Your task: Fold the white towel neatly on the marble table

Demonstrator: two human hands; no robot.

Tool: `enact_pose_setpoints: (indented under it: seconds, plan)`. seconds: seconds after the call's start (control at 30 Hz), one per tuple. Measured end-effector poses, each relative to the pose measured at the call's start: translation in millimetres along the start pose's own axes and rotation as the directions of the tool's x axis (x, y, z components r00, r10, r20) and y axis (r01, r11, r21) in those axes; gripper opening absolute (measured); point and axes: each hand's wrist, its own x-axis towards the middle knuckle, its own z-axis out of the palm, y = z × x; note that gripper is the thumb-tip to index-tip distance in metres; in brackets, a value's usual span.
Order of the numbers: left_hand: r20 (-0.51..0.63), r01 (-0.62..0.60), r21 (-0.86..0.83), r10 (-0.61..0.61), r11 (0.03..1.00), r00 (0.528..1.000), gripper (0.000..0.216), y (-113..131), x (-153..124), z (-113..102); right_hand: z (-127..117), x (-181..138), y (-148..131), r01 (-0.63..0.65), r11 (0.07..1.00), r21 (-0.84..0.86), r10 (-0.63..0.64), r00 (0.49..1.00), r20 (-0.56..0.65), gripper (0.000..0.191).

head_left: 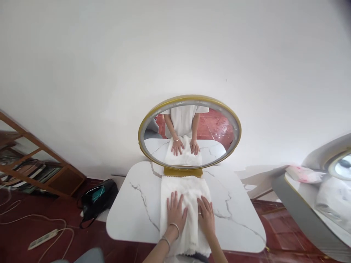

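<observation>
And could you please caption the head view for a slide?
Left hand and right hand rest on a white towel before a gold-rimmed mirror.

Towel [192, 226] partly out of sight under both hands [176, 215] [206, 217]; wooden shelf [29, 156] incomplete at left.

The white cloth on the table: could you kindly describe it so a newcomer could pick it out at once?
Find the oval gold-rimmed mirror above the grey-veined white table. In front of its gold base, the cloth lies under the left hand and right hand. Its wrinkles and wavy edges set it apart from the smooth tabletop.
</observation>
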Motion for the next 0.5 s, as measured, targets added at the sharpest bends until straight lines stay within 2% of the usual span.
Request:
enact_pose_setpoints:
  seconds: [0.07,0.17,0.3,0.5]
  plan:
    - [0.010,-0.069,-0.057,0.069,0.996,0.998,0.055,10.4,5.7,5.0,-0.8,-3.2,6.4,-0.071,0.997,-0.025,0.069,0.996,-0.064,0.042]
    - [0.026,-0.079,-0.117,0.083,0.990,0.996,0.053,16.7,10.9,6.6,-1.8,-6.0,9.5,-0.077,0.995,-0.056,0.072,0.993,-0.094,0.050]
    - [0.074,-0.094,-0.164,0.108,0.982,0.991,0.049,8.4,13.6,1.2,-0.3,-5.4,8.0,-0.053,0.994,-0.095,0.043,0.994,-0.104,0.055]
    - [0.088,-0.131,-0.163,0.147,0.978,0.985,0.047,-3.0,14.8,-3.4,0.9,-4.9,6.9,-0.080,0.991,-0.109,0.071,0.994,-0.079,0.051]
